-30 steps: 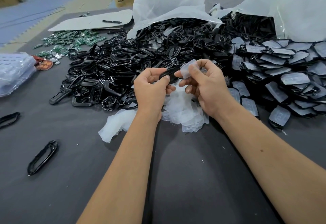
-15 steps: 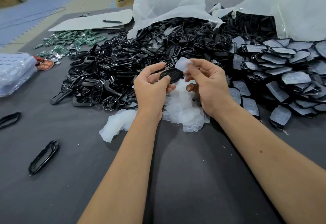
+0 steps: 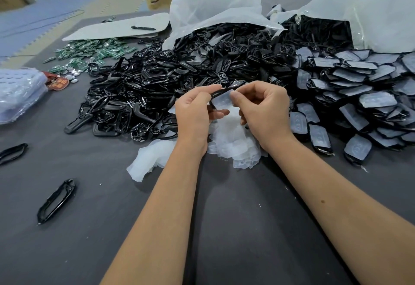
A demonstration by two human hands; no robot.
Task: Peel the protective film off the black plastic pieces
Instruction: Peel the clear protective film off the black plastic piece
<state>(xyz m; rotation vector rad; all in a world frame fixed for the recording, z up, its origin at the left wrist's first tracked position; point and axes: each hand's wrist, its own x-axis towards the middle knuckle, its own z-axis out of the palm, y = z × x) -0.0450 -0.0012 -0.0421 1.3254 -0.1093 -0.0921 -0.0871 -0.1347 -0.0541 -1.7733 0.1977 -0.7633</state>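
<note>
At the far left edge lies a stack of clear blister sheets (image 3: 19, 92), with green circuit boards (image 3: 89, 52) scattered above it. A loose black frame (image 3: 56, 200) sits lower left on the grey table (image 3: 235, 228). At centre, the left hand (image 3: 193, 114) grips a black plastic piece (image 3: 219, 94); the right hand (image 3: 263, 110) pinches its film (image 3: 223, 101). Below them peeled films (image 3: 231, 143) pile up. Film-covered pieces (image 3: 359, 96) fill the right.
</note>
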